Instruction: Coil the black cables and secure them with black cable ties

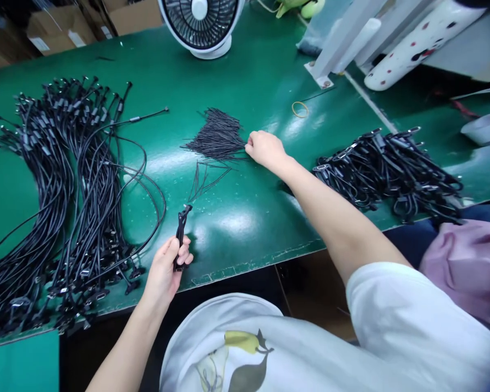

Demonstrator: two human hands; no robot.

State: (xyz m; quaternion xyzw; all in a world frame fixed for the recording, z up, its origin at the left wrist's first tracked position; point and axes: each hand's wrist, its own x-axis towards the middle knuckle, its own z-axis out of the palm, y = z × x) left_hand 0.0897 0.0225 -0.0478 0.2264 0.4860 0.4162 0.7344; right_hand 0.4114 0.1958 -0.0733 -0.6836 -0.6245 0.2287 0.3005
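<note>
Cable: black, folded into a slim bundle, in the left hand just above the bench's near edge; it stands nearly upright, its top end leaning a little to the right.
Left hand: thumb and fingers closed round the lower part of the bundle, with its upper part sticking out above them.
Right hand: reaching across the bench, fingers curled at the right edge of the ties; I cannot tell whether they pinch one.
Ties: thin, black, in a dense heap near the middle of the bench.
Loose ties: a few scattered between the heap and the cable.
Long cables: black, unfolded, in two thick bunches on the left; one end juts out towards the heap.
Folded cables: black, piled on the right, beyond the right forearm.
Bench: green and glossy, its near edge chipped.
Fan: white rim, dark grille, at the far side.
Rubber band: yellow, right of the ties.
Boxes: cardboard, at far left.
</note>
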